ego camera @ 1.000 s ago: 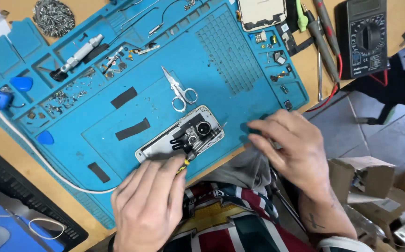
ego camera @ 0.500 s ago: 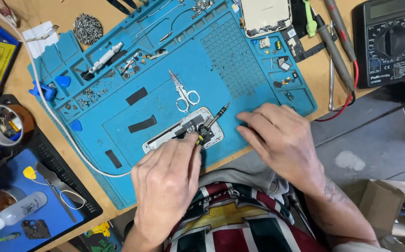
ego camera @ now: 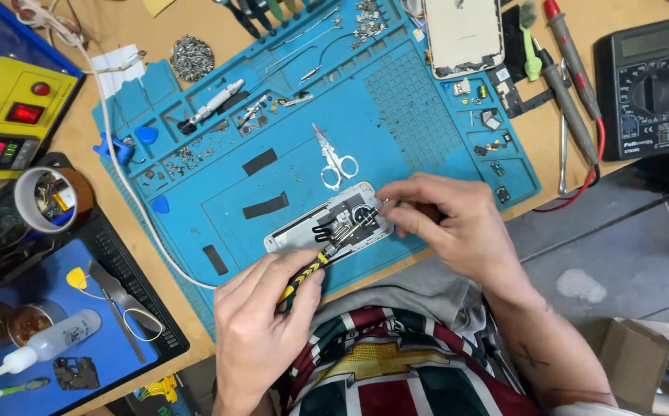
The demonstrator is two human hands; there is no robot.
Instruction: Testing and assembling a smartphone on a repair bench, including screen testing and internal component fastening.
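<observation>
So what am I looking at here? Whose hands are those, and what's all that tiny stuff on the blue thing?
This picture comes from a camera worn on a person's head, looking down at their own two hands. No robot here. The blue mat on the wooden table is a work mat with little pockets for screws and small parts. In the middle lies an opened phone, with its insides showing. The left hand holds a thin yellow-and-black tool whose tip points into the phone. The right hand pinches something small at the phone's edge; I can't tell what. Nearby lie small scissors, another phone and a black meter with probes.
</observation>
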